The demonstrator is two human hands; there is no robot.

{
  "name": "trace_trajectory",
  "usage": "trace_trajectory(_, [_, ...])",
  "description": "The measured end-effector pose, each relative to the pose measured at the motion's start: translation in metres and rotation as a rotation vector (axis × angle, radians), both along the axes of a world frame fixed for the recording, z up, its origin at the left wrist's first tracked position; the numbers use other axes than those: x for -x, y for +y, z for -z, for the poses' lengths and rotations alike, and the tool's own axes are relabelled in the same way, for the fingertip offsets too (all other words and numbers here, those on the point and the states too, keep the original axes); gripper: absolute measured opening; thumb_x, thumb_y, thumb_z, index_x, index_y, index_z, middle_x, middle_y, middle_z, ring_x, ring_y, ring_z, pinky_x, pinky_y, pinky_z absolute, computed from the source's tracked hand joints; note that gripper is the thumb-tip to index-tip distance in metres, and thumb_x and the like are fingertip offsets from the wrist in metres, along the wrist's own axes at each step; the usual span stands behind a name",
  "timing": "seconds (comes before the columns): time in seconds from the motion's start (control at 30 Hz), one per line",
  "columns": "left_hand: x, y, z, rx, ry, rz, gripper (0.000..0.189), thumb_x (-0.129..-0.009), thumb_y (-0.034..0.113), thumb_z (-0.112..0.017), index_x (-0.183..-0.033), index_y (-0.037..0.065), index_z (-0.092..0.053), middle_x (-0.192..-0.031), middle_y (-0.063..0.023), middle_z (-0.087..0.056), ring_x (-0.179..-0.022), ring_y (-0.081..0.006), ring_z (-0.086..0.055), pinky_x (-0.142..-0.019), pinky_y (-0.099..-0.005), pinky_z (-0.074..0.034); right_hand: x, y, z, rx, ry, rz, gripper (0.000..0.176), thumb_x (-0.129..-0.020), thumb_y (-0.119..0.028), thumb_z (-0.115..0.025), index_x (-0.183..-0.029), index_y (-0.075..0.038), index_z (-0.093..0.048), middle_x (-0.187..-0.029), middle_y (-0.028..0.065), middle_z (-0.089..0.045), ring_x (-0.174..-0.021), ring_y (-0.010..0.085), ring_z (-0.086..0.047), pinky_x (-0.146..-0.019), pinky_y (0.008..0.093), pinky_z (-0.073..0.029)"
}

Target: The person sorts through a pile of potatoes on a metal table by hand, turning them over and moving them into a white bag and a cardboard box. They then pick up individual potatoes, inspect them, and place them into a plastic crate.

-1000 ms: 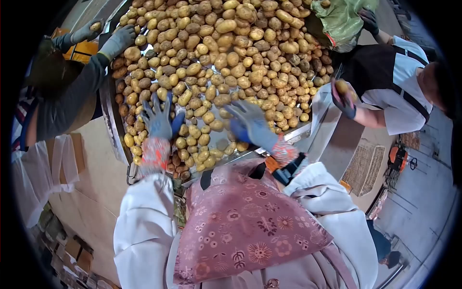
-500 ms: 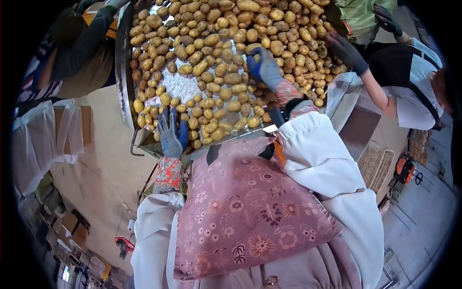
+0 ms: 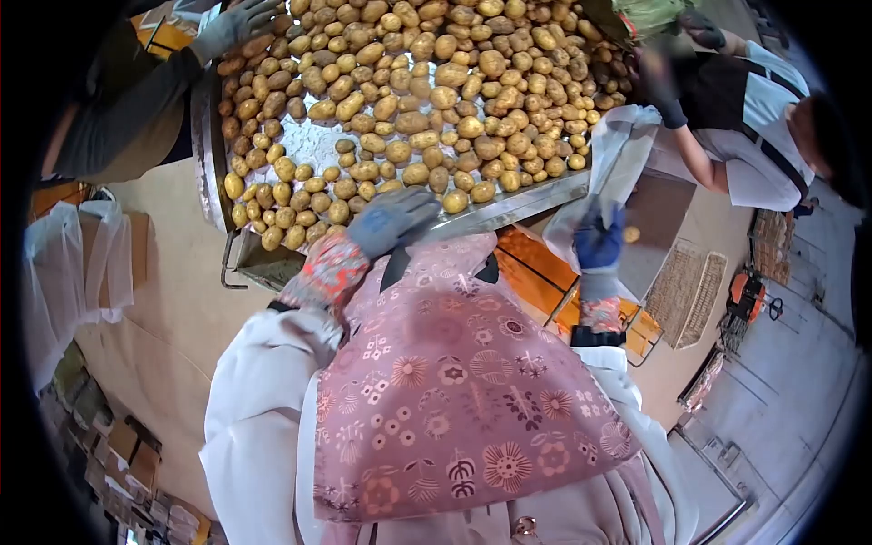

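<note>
My left hand (image 3: 392,222), in a grey and blue glove, reaches across the near edge of a metal sorting table (image 3: 527,203). Its fingers are stretched out over the closest potatoes (image 3: 427,138), and nothing shows in its grasp. Off the table's right end, my right hand (image 3: 598,240) hangs beside a box (image 3: 661,213) lined with clear plastic (image 3: 621,150). The fingers of that blue glove look apart. A single potato (image 3: 630,234) shows just right of the hand, separate from it.
A co-worker's gloved hand (image 3: 238,29) reaches in at the upper left. On the right, another person's dark-gloved hand (image 3: 661,89) is near a green sack (image 3: 649,16). An orange crate (image 3: 536,268) stands below the table edge; a woven mat (image 3: 686,295) lies on the floor.
My right hand has left the potatoes and swung right and down to the lined box. My left hand has slid right along the table's near edge. The view has shifted slightly.
</note>
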State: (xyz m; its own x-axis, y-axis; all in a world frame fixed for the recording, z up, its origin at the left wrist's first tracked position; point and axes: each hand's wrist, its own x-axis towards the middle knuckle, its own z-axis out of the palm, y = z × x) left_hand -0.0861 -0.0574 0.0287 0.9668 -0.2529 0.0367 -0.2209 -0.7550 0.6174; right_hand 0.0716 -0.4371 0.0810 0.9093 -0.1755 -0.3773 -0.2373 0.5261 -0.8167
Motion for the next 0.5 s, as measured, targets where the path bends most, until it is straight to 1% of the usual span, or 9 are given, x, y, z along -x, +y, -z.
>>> trace_trajectory(0.07, [-0.028,-0.025,0.013,-0.033,0.128,0.286,0.053,-0.089,0.020,-0.058,-0.142,0.016,-0.050,-0.143,-0.0144,-0.051,-0.129,-0.0320,-0.051,-0.110,-0.0436,-0.039,0.011,0.039,0.014,0.545,0.004,-0.366,0.056,-0.090,-0.003,-0.064,-0.143,-0.007,-0.044,-0.103,0.0085,-0.060,-0.086,0.0170,-0.060,-0.071,0.0274,-0.052])
trace_trajectory(0.1, [-0.027,-0.029,0.021,-0.035,0.120,0.295,0.053,-0.089,0.020,-0.058,-0.142,0.016,-0.050,-0.143,-0.0144,-0.051,-0.129,-0.0320,-0.051,-0.110,-0.0436,-0.039,0.023,0.081,0.006,0.556,-0.046,-0.340,0.064,-0.091,-0.003,-0.064,-0.148,-0.007,-0.036,-0.109,0.0104,-0.060,-0.086,0.0169,-0.061,-0.070,0.0257,-0.052])
trace_trajectory(0.13, [-0.028,-0.033,0.031,-0.118,0.012,0.281,0.054,-0.090,0.021,-0.057,-0.143,0.017,-0.049,-0.145,-0.0135,-0.049,-0.128,-0.0310,-0.051,-0.111,-0.0460,-0.037,0.036,0.102,-0.004,0.817,-0.113,-0.520,0.063,-0.092,-0.004,-0.062,-0.149,-0.007,-0.037,-0.113,0.0106,-0.060,-0.085,0.0176,-0.061,-0.072,0.0284,-0.052])
trace_trajectory(0.17, [-0.031,-0.034,0.035,-0.199,-0.094,0.261,0.054,-0.091,0.023,-0.056,-0.144,0.018,-0.048,-0.147,-0.0126,-0.047,-0.128,-0.0300,-0.051,-0.112,-0.0483,-0.035,0.039,0.116,0.009,1.247,-0.240,-0.735,0.046,-0.095,-0.014,-0.061,-0.139,-0.012,-0.052,-0.102,0.0104,-0.066,-0.086,0.0165,-0.063,-0.073,0.0320,-0.054])
trace_trajectory(0.2, [-0.026,-0.027,0.035,-0.237,-0.101,0.265,0.053,-0.094,0.032,-0.055,-0.145,0.019,-0.046,-0.150,-0.0120,-0.044,-0.132,-0.0287,-0.048,-0.115,-0.0528,-0.029,0.037,0.141,-0.014,1.211,-0.057,-1.144,0.052,-0.090,-0.014,-0.065,-0.140,-0.011,-0.050,-0.110,0.0156,-0.064,-0.093,0.0263,-0.064,-0.086,0.0364,-0.051])
trace_trajectory(0.27, [-0.004,-0.006,0.034,-0.259,-0.053,0.167,0.054,-0.095,0.036,-0.054,-0.145,0.019,-0.046,-0.150,-0.0125,-0.043,-0.134,-0.0291,-0.045,-0.116,-0.0538,-0.025,0.048,0.147,0.039,1.434,-0.481,-1.467,0.046,-0.092,-0.041,-0.058,-0.132,-0.019,-0.060,-0.116,0.0208,-0.063,-0.103,0.0393,-0.064,-0.091,0.0474,-0.049])
trace_trajectory(0.3, [0.008,0.003,0.031,-0.281,-0.002,0.060,0.056,-0.095,0.041,-0.054,-0.145,0.018,-0.046,-0.151,-0.0130,-0.042,-0.137,-0.0296,-0.042,-0.117,-0.0548,-0.021,0.052,0.168,0.015,1.664,-0.499,-1.678,0.050,-0.091,-0.049,-0.057,-0.132,-0.021,-0.059,-0.119,0.0208,-0.061,-0.101,0.0410,-0.064,-0.090,0.0487,-0.049])
trace_trajectory(0.37, [0.030,0.016,0.020,-0.254,0.006,-0.187,0.062,-0.093,0.048,-0.054,-0.146,0.016,-0.045,-0.152,-0.0135,-0.041,-0.142,-0.0296,-0.036,-0.118,-0.0558,-0.016,0.055,0.184,0.036,1.735,-0.491,-1.736,0.051,-0.089,-0.048,-0.057,-0.131,-0.021,-0.058,-0.118,0.0196,-0.064,-0.106,0.0379,-0.063,-0.094,0.0454,-0.048])
trace_trajectory(0.5, [0.055,0.030,0.008,-0.312,0.151,-0.390,0.069,-0.092,0.049,-0.056,-0.149,0.012,-0.042,-0.154,-0.0130,-0.039,-0.144,-0.0293,-0.034,-0.118,-0.0581,-0.013,0.052,0.215,0.041,1.570,-0.385,-1.736,0.049,-0.089,-0.046,-0.056,-0.126,-0.013,-0.059,-0.114,0.0226,-0.065,-0.106,0.0377,-0.064,-0.094,0.0464,-0.048])
